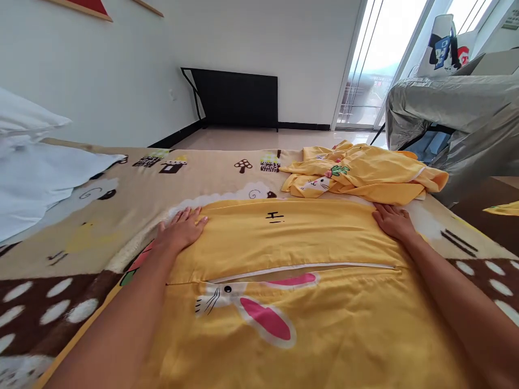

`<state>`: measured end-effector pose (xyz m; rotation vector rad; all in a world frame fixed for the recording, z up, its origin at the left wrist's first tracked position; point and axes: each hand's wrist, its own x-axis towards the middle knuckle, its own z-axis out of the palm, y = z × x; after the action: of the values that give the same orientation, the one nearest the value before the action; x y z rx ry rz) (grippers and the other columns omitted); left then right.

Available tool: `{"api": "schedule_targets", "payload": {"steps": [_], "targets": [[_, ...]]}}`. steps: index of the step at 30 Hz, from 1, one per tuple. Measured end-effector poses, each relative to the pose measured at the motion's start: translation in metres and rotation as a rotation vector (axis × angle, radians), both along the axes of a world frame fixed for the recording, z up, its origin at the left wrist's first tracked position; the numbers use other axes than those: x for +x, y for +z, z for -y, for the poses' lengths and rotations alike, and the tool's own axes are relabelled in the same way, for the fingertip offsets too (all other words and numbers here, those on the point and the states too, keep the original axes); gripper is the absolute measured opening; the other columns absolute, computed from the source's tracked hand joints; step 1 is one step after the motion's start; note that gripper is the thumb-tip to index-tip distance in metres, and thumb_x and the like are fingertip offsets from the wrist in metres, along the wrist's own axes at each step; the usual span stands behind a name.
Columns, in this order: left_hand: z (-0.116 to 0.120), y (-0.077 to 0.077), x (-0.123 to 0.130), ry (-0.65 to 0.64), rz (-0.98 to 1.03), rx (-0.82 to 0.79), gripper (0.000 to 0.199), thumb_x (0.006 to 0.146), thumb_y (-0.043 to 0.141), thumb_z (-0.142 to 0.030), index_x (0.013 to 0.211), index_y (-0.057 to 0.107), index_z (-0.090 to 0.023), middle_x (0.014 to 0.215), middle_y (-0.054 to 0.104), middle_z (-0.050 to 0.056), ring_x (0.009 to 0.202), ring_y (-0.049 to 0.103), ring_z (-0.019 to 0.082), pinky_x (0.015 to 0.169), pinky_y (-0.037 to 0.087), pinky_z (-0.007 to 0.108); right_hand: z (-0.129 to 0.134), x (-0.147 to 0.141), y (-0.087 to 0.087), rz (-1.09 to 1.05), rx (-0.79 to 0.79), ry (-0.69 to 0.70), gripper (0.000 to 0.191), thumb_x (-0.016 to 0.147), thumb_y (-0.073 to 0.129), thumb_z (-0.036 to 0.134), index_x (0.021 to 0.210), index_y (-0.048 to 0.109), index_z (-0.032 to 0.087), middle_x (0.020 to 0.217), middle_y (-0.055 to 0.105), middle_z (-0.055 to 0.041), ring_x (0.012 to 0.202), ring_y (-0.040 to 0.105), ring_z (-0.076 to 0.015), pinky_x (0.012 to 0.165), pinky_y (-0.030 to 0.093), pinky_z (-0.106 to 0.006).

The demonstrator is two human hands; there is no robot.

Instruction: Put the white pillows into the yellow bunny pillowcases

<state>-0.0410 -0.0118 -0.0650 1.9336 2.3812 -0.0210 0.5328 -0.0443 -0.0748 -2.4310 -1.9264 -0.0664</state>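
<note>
A yellow fabric cover (284, 232) lies spread flat on the bed, printed with a rabbit face, pink ears and the word "Hi". Across its middle runs a white-edged zip opening (304, 267), parted in a narrow slit. My left hand (182, 229) rests flat at the cover's far left corner, fingers stretched out. At the far right corner my right hand (393, 219) presses down flat, also with straight fingers. Just beyond my right hand is a crumpled yellow printed cloth (360, 170).
Beneath everything is a beige and brown patterned blanket (219, 170). White pillows (36, 178) lie at the left. A black panel (239, 100) leans near the far wall. To the right stands a piece of furniture under a silver sheet (458, 105), with a box and bag on top.
</note>
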Motion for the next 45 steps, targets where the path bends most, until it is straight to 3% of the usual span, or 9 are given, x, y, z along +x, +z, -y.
{"api": "schedule_targets", "payload": {"steps": [5, 12, 16, 24, 28, 33, 36, 40, 45], "targets": [[0.000, 0.023, 0.083, -0.129, -0.022, 0.090, 0.057, 0.089, 0.023, -0.022, 0.145, 0.024, -0.012, 0.153, 0.017, 0.012, 0.142, 0.011, 0.025, 0.111, 0.000, 0.058, -0.018, -0.080, 0.015, 0.053, 0.067, 0.042, 0.041, 0.084, 0.036, 0.013, 0.116, 0.059, 0.004, 0.118, 0.057, -0.0273, 0.119, 0.048, -0.0337, 0.101, 0.028, -0.051], [0.006, -0.002, 0.222, -0.428, 0.106, -0.019, 0.054, 0.090, 0.024, -0.029, 0.144, 0.029, -0.022, 0.151, 0.026, -0.001, 0.139, 0.024, 0.014, 0.112, 0.024, 0.041, -0.024, -0.237, 0.005, -0.131, 0.028, 0.448, 0.034, 0.090, 0.037, 0.024, 0.115, 0.060, 0.023, 0.114, 0.066, -0.0073, 0.102, 0.061, -0.0179, 0.090, 0.041, -0.029], [0.013, -0.015, 0.176, -0.376, 0.116, 0.010, 0.055, 0.093, 0.016, -0.046, 0.144, 0.026, -0.028, 0.154, 0.014, -0.003, 0.141, 0.016, 0.017, 0.113, 0.018, 0.045, -0.012, -0.195, -0.005, -0.188, 0.032, 0.519, 0.039, 0.094, 0.031, 0.033, 0.126, 0.054, 0.028, 0.137, 0.050, 0.0027, 0.123, 0.047, -0.0115, 0.102, 0.034, -0.022], [0.050, 0.011, 0.016, -0.035, 0.013, 0.051, 0.049, 0.093, 0.022, -0.035, 0.134, 0.041, -0.018, 0.147, 0.035, 0.010, 0.137, 0.027, 0.031, 0.108, 0.019, 0.058, 0.040, -0.012, 0.011, -0.113, 0.016, 0.180, 0.049, 0.089, 0.027, 0.026, 0.130, 0.051, 0.011, 0.138, 0.047, -0.0137, 0.128, 0.042, -0.0279, 0.105, 0.031, -0.049], [0.055, 0.023, 0.067, -0.126, 0.016, 0.095, 0.050, 0.090, 0.027, -0.025, 0.139, 0.034, -0.015, 0.149, 0.032, 0.010, 0.137, 0.024, 0.031, 0.110, 0.013, 0.057, 0.047, -0.058, 0.025, -0.083, 0.029, 0.210, 0.048, 0.086, 0.029, 0.019, 0.126, 0.053, 0.006, 0.129, 0.053, -0.0218, 0.118, 0.051, -0.0330, 0.098, 0.036, -0.050], [0.047, 0.018, 0.171, -0.407, 0.101, 0.061, 0.050, 0.091, 0.028, -0.032, 0.140, 0.036, -0.024, 0.148, 0.033, 0.006, 0.136, 0.030, 0.022, 0.110, 0.023, 0.046, 0.074, -0.193, 0.032, -0.111, -0.057, 0.661, 0.031, 0.087, 0.042, 0.030, 0.109, 0.063, 0.021, 0.117, 0.064, -0.0082, 0.105, 0.060, -0.0213, 0.095, 0.039, -0.034], [0.049, 0.006, 0.178, -0.457, 0.124, 0.013, 0.049, 0.091, 0.029, -0.040, 0.137, 0.041, -0.025, 0.146, 0.037, 0.006, 0.135, 0.033, 0.022, 0.108, 0.027, 0.046, 0.104, -0.227, 0.029, -0.142, -0.073, 0.899, 0.042, 0.087, 0.047, 0.044, 0.120, 0.056, 0.019, 0.127, 0.058, -0.0098, 0.115, 0.053, -0.0224, 0.098, 0.037, -0.035], [0.061, -0.006, 0.136, -0.477, 0.125, 0.062, 0.051, 0.093, 0.024, -0.041, 0.139, 0.037, -0.023, 0.150, 0.030, 0.002, 0.139, 0.024, 0.015, 0.113, 0.019, 0.037, 0.120, -0.192, 0.017, -0.306, -0.082, 1.099, 0.053, 0.094, 0.035, 0.046, 0.140, 0.038, 0.019, 0.145, 0.038, -0.0111, 0.134, 0.034, -0.0218, 0.107, 0.027, -0.041], [0.074, 0.000, 0.093, -0.344, 0.081, 0.110, 0.052, 0.093, 0.025, -0.039, 0.136, 0.042, -0.014, 0.146, 0.036, 0.010, 0.137, 0.029, 0.022, 0.111, 0.022, 0.042, 0.107, -0.114, 0.001, -0.336, -0.030, 0.917, 0.051, 0.095, 0.029, 0.047, 0.140, 0.038, 0.026, 0.146, 0.038, -0.0046, 0.137, 0.028, -0.0186, 0.110, 0.022, -0.040]]}}
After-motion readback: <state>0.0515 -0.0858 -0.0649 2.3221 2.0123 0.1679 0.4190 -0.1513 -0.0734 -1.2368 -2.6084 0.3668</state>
